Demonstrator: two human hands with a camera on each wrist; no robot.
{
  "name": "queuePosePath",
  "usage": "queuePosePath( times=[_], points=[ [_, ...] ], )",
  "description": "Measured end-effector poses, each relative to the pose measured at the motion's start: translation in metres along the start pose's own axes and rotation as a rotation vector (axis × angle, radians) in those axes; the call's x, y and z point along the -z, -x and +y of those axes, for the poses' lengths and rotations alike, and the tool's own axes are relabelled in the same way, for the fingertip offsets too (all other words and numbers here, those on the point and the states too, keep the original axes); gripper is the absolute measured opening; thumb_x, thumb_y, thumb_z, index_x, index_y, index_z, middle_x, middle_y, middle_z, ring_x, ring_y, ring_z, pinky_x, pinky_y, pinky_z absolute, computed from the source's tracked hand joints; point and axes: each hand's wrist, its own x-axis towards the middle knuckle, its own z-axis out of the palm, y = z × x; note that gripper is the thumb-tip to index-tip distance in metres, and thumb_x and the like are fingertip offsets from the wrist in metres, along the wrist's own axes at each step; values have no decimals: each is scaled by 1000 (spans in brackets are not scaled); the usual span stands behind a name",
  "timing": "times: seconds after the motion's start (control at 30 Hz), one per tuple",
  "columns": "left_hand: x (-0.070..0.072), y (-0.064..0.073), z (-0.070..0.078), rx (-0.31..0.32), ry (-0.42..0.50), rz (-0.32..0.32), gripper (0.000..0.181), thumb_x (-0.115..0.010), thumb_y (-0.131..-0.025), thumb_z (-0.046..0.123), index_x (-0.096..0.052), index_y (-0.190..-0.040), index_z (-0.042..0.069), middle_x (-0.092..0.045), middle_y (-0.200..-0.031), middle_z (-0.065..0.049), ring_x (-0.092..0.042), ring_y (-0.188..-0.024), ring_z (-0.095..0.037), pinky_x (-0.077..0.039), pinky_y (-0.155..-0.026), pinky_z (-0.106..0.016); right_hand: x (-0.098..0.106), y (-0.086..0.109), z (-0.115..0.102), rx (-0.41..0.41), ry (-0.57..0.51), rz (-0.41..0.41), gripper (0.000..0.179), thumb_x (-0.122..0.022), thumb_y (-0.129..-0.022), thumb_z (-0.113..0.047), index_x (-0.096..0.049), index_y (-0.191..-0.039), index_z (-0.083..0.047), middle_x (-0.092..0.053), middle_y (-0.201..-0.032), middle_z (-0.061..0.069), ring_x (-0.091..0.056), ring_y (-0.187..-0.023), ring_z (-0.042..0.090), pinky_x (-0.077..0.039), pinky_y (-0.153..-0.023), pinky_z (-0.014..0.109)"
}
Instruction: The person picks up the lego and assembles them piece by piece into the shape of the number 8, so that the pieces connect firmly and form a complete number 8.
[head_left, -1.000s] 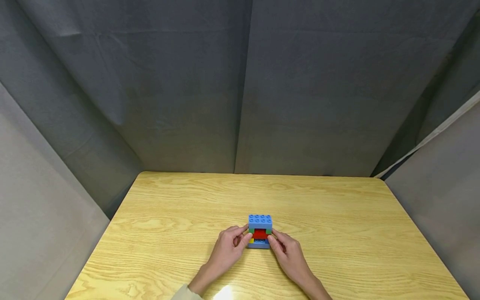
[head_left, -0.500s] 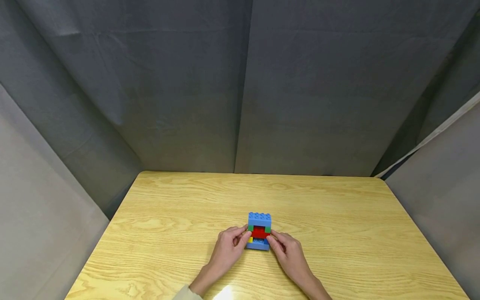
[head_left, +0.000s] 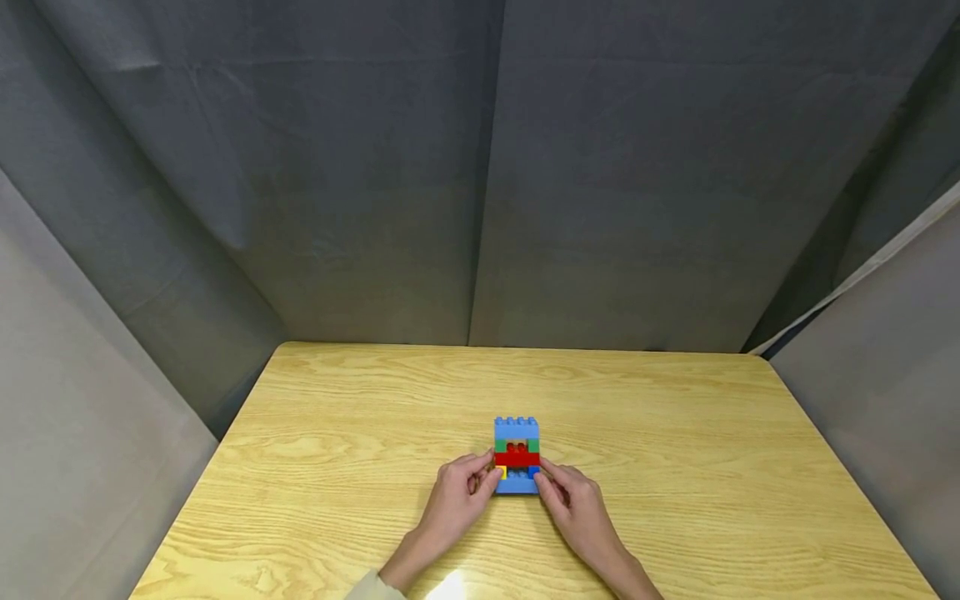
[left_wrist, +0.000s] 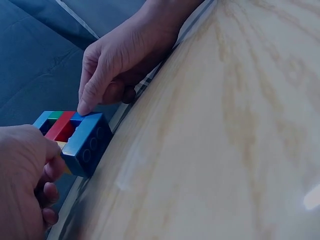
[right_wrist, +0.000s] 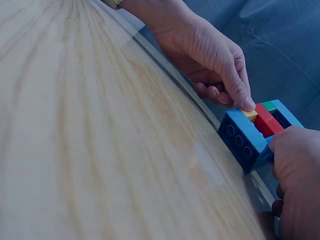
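A small stack of toy building bricks is held between both hands near the front middle of the table. Light blue bricks form its top (head_left: 516, 431) and bottom (head_left: 517, 485), with a red brick (head_left: 517, 459) across the middle. Small green bricks (head_left: 533, 446) sit above the red one; a yellow brick (head_left: 502, 472) and a darker blue brick (head_left: 534, 472) lie below. My left hand (head_left: 456, 493) pinches the left side, my right hand (head_left: 585, 514) the right. The bottom brick's hollow underside (right_wrist: 239, 142) shows in the right wrist view, so the stack is tilted.
The wood-grain table (head_left: 360, 400) spreads around the hands. Grey curtains (head_left: 360, 208) hang behind its far edge, and paler grey panels (head_left: 82, 417) stand at both sides. A bright reflection shows near the front edge.
The stack has tipped back, its top leaning away, so its front face now turns up toward the head camera and the top studs show from the side. Both hands stay nearly in place.
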Motion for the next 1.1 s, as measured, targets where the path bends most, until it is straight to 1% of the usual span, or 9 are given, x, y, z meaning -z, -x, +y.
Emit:
queuePosePath(
  times=[0.27,0.57,0.8,0.97,1.1],
  points=[
    [0,-1,0,11,5,7,34,-73,-99,13,-70,-126,-8,-60,-73,6,-40,-56,2,-31,-48,-13,2,-1,-1,-26,19,-26,32,-71,-101,-13,-72,-127,5,-44,-66,-19,-40,-62,0,-39,-55,22],
    [-1,0,-1,-4,-7,22,29,-72,-100,10,-72,-123,-8,-62,-73,5,-40,-56,3,-32,-48,-13,2,0,0,-35,25,-63,33,-68,-103,-17,-71,-128,5,-44,-67,-20,-42,-68,2,-38,-57,22],
    [-1,0,-1,26,-41,-2,30,-69,-103,13,-72,-123,-9,-58,-71,7,-41,-58,3,-34,-50,-14,2,0,-3,-21,78,-62,29,-69,-102,-18,-75,-122,3,-41,-67,-21,-37,-72,4,-34,-60,21],
    [0,0,-2,27,-78,-10,23,-68,-103,13,-77,-115,-4,-52,-69,10,-40,-58,3,-33,-51,-15,2,-1,-4,-35,96,-65,28,-70,-102,-19,-77,-119,2,-41,-67,-21,-36,-73,4,-33,-62,22],
    [0,0,-3,25,-97,-14,22,-68,-103,13,-78,-113,-3,-51,-68,10,-41,-59,3,-34,-51,-15,2,0,-3,-41,103,-70,27,-70,-102,-20,-77,-118,1,-41,-67,-21,-37,-73,4,-33,-63,22]
  ],
)
